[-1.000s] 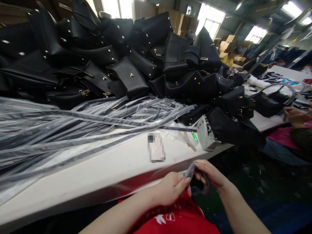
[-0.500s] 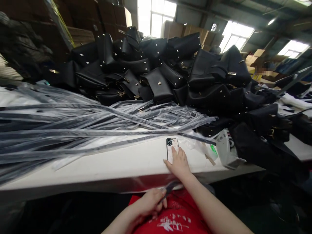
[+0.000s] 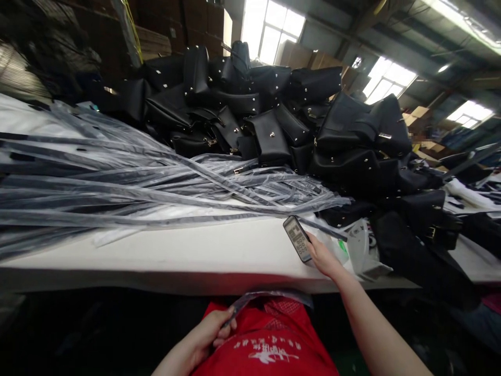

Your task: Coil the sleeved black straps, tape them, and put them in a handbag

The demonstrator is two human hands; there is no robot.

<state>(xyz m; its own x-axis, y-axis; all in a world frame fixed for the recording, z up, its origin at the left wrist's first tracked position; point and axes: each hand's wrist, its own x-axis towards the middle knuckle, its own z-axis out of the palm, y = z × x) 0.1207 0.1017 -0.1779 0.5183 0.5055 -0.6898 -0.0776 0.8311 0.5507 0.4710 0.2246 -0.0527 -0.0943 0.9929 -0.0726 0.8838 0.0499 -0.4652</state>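
Note:
My right hand [image 3: 323,255] grips a phone [image 3: 297,239] by its right side, just over the table [image 3: 219,250]. The phone's lit screen faces me and shows rows of round keys. Down by the red apron [image 3: 274,334], my left hand [image 3: 215,330] is closed around the end of a dark strap in clear plastic wrap [image 3: 270,294], which runs off to the right across my lap. Beyond the phone, a heap of similar plastic-wrapped straps [image 3: 156,193] spreads over the table to the left.
A tall pile of black handbags [image 3: 270,136] with metal fittings stands behind the straps. Crumpled white plastic packaging [image 3: 358,245] lies right of the phone. More black bags [image 3: 403,240] hang over the table edge at the right. Cardboard boxes [image 3: 199,26] are stacked at the back.
My right hand has picked the phone up from its face-down position and turned it screen up, shifting right. My left hand has moved left and slightly down with the strap.

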